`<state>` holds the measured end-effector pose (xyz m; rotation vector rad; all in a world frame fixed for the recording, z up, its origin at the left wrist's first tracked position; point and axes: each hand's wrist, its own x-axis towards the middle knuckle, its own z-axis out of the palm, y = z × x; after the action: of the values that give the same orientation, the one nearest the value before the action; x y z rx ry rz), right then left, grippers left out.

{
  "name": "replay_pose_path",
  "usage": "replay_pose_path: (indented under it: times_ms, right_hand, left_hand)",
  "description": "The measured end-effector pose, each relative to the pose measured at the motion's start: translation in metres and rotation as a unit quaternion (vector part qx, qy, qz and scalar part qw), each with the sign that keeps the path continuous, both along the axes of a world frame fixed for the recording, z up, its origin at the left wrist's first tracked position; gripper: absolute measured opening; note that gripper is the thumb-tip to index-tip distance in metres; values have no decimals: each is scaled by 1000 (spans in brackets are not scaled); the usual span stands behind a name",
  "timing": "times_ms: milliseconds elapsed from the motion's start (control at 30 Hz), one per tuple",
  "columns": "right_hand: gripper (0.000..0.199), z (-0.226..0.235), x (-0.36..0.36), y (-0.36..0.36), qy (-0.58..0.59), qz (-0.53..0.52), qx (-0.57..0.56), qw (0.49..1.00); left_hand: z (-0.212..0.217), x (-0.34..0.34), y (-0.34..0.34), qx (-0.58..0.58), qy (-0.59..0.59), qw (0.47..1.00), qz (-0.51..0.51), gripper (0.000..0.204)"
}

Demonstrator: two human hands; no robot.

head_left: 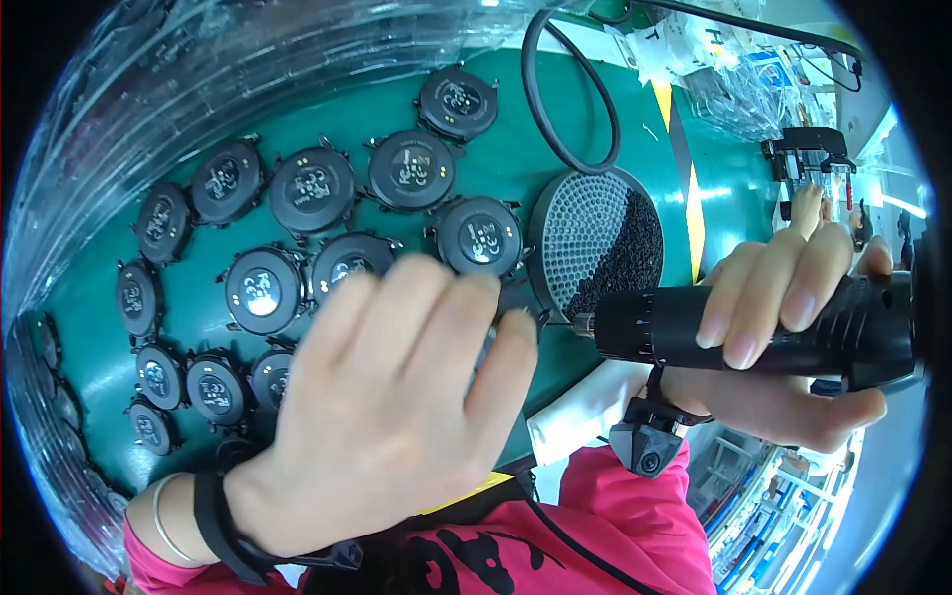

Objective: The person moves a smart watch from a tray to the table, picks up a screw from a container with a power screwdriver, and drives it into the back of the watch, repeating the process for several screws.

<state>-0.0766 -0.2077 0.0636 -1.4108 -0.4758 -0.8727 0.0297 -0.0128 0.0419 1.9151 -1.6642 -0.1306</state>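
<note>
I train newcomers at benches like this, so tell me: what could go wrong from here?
The tip of the black driver in the right hand looks close to the round grey tray; a bump might scatter its small black pieces.

The left hand reaches among closely set watch casings and could knock one into another.

The black cable loop reaches the tray's far rim; a tug might jog it.

Watch cases (312, 190) left of the tray (572, 230)

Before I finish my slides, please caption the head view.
Right hand grips a black power screwdriver beside a round tray; left hand is over black watch bodies.
</note>
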Motion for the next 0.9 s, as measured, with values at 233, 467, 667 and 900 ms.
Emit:
replay_pose_path:
  times_ms: [233,467,667,900]
  right_hand:
    - [90,-1,5,-6,-15,32,-84,996]
    - [90,0,6,-9,-13,34,-92,995]
    - [89,11,-5,7,72,-41,-108,991]
    - [92,13,-6,10,94,-28,-73,993]
  left_hand:
    - [-4,37,-20,-53,21,998,29,66]
    - [-9,33,-24,-33,63,997,13,85]
    - [-12,29,-22,-35,77,996,9,87]
    - [19,14,8,30,48,998,28,81]
